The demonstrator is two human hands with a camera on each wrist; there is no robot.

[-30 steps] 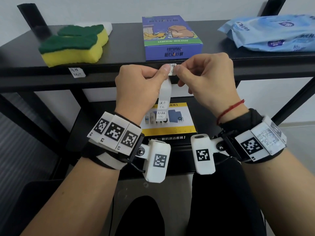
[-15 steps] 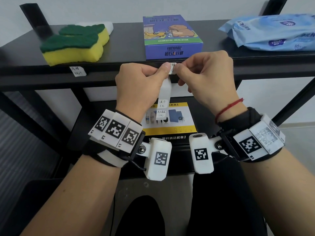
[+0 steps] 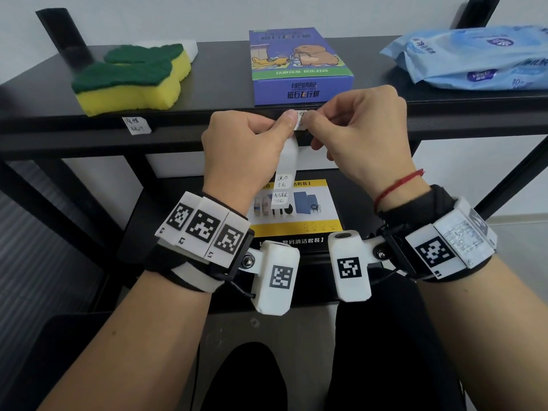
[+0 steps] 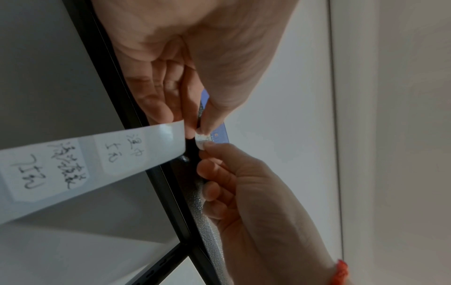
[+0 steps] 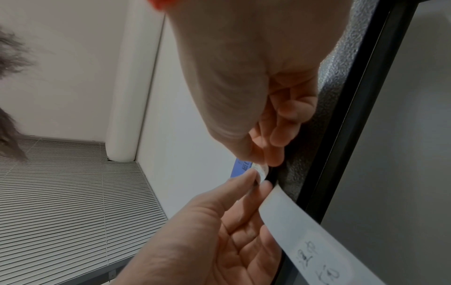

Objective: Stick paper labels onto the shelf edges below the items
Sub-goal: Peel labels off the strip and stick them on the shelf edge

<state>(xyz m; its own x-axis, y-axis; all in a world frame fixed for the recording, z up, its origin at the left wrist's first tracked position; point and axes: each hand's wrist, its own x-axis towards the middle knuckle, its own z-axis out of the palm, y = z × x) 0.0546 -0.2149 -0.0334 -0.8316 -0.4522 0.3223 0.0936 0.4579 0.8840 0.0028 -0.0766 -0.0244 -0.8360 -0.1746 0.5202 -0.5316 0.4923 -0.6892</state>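
We see a small white handwritten paper label (image 3: 300,122) pinched between the right hand (image 3: 364,134) and the thumb of the left hand (image 3: 243,149), at the black shelf's front edge (image 3: 178,134) below the purple game box (image 3: 301,66). The left hand also pinches the white backing strip (image 3: 286,173), bearing two more labels. One label (image 3: 137,125) is stuck beneath the yellow-green sponges (image 3: 133,81); we judge three remain.

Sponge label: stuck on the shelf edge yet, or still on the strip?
Stuck on: the sponge label sits on the shelf edge below the sponge.
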